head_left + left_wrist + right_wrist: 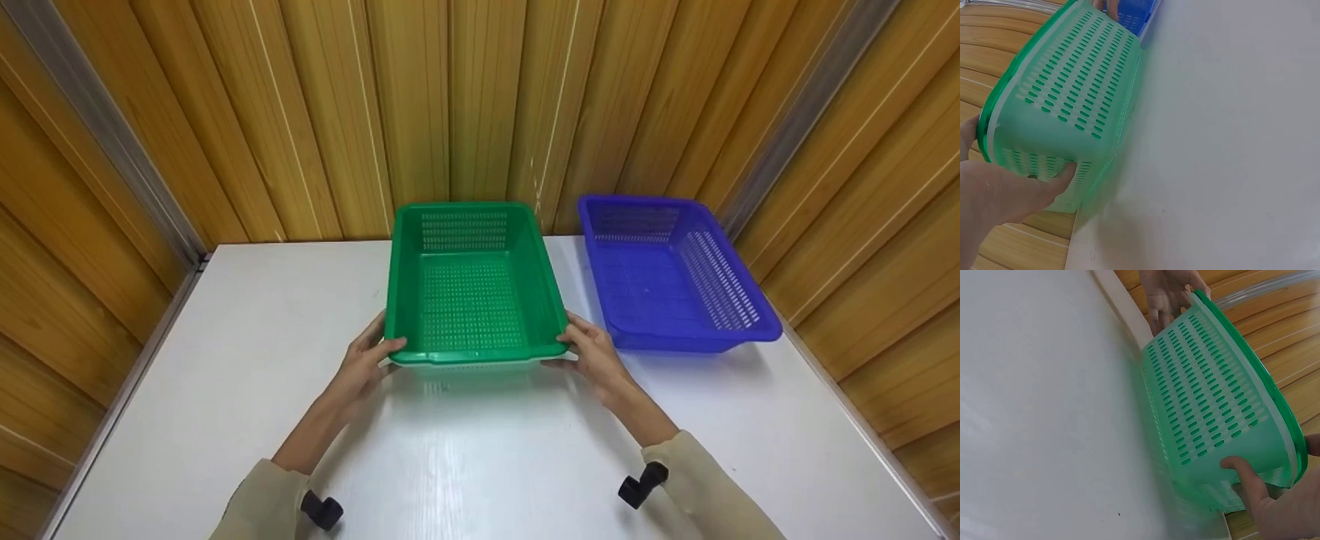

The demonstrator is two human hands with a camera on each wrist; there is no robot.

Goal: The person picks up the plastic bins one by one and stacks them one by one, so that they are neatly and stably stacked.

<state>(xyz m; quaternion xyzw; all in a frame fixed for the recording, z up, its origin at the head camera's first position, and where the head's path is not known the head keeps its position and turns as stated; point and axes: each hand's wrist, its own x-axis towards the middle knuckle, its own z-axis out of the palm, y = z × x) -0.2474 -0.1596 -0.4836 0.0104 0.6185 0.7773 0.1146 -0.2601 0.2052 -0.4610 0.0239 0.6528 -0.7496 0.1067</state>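
A green plastic basket [480,355] with slotted walls stands at the middle back of the white table. Around its outside sits a pale translucent basket [1044,132], whose whitish rim runs just below the green one. My left hand [366,366] grips the near left corner, its thumb over the green rim and its fingers spread along the pale outer wall. At the near right corner my right hand [598,360] holds the pair the same way, with fingers [1247,481] against the slotted side. Both hands' fingertips are partly hidden in the head view.
A blue-violet basket [660,336] stands on the table [480,472] to the right, beside my right hand. Wood-patterned panels [480,105] close off the back and both sides, joined by grey metal corner strips. Each sleeve carries a black clip-like piece [643,484].
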